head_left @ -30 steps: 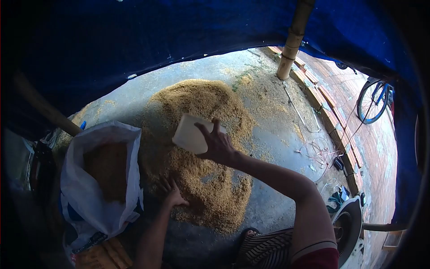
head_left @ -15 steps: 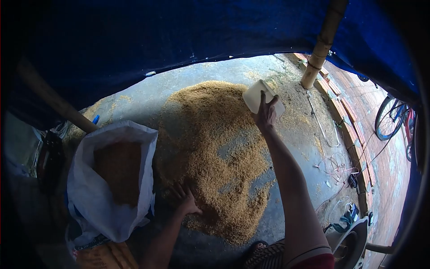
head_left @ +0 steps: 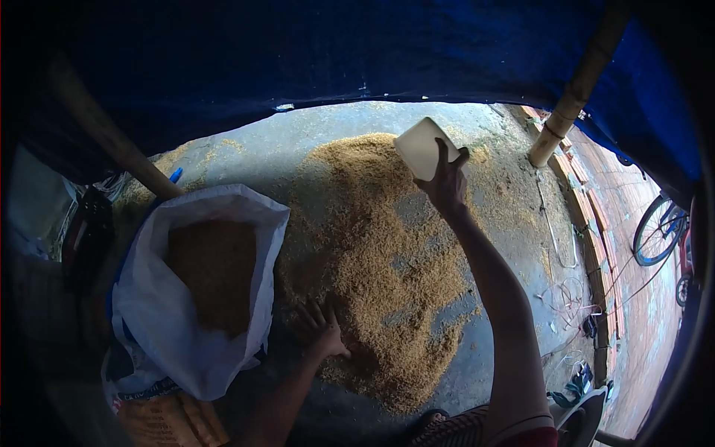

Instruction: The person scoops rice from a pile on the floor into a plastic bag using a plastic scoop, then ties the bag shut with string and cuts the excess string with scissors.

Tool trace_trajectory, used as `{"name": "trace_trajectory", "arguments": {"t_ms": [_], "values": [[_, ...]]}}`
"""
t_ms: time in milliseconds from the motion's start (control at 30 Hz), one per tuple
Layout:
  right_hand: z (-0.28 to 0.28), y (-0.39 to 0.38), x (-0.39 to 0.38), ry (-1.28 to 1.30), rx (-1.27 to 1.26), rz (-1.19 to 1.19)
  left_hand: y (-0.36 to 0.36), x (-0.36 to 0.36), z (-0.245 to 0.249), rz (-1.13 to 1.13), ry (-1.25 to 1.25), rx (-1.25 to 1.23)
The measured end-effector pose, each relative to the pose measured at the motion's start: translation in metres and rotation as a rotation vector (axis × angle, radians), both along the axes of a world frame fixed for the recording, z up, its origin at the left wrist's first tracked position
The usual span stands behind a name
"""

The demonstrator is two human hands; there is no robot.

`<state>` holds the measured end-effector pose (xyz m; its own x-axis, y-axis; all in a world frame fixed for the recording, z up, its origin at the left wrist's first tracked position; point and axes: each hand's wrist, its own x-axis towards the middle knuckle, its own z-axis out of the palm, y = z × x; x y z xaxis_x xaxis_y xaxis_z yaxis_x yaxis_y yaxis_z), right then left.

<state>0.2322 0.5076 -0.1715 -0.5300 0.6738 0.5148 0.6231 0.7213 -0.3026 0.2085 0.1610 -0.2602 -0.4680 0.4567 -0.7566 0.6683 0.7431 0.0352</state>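
Observation:
A heap of golden grain or husks (head_left: 395, 283) is spread over the grey floor (head_left: 551, 261). Over its far right part, my right hand (head_left: 447, 179) grips a pale, squarish plastic container (head_left: 424, 149). Near the heap's left edge, my left hand (head_left: 322, 331) rests low with its fingers spread, holding nothing. Left of that hand stands a white sack (head_left: 167, 320) with its mouth wide open. Brown, grain-like material (head_left: 212, 276) fills the inside of the sack.
A blue tarp (head_left: 335, 52) hangs across the top. Bamboo poles stand at left (head_left: 123, 149) and right (head_left: 573, 100). Bricks (head_left: 596, 231) line the right side, beyond loose wires (head_left: 570, 302) and before a bicycle wheel (head_left: 659, 231). A brown bag (head_left: 160, 421) lies bottom left.
The container has tilted and shifted slightly up and left against the heap in my right hand. The whole view has moved, so the sack and poles appear further right.

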Motion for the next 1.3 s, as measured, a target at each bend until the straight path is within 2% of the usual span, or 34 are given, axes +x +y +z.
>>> {"name": "trace_trajectory", "arguments": {"t_ms": [100, 167, 200, 333, 633, 767, 967, 1033, 1167, 1300], "values": [[0.002, 0.028, -0.016, 0.016, -0.012, -0.088, -0.001, -0.001, -0.005, -0.002, -0.032, 0.016], [0.005, 0.041, -0.029, -0.116, -0.072, -0.172, -0.002, -0.003, -0.008, -0.003, -0.042, 0.022], [0.003, 0.046, -0.037, -0.157, -0.012, -0.213, -0.003, -0.003, -0.008, 0.000, -0.051, 0.040], [0.010, 0.046, -0.063, -0.252, -0.046, -0.182, -0.003, -0.005, -0.006, -0.005, -0.064, 0.072], [-0.033, 0.064, -0.088, -0.338, -0.024, -0.183, 0.003, -0.008, -0.003, 0.003, -0.105, 0.049], [-0.053, 0.066, -0.091, -0.388, 0.033, -0.081, 0.005, -0.008, 0.000, 0.003, -0.097, 0.022], [-0.056, 0.027, -0.097, -0.366, 0.021, 0.017, 0.004, -0.006, -0.007, -0.012, -0.098, 0.013], [-0.055, 0.001, -0.100, -0.450, -0.011, 0.027, 0.003, -0.005, -0.007, -0.016, -0.080, 0.009], [-0.042, -0.070, -0.070, -0.539, -0.002, 0.152, 0.000, -0.004, -0.004, -0.008, -0.070, 0.031], [-0.019, -0.138, -0.018, -0.507, 0.034, 0.312, -0.004, 0.000, -0.008, 0.061, -0.064, 0.037]]}}
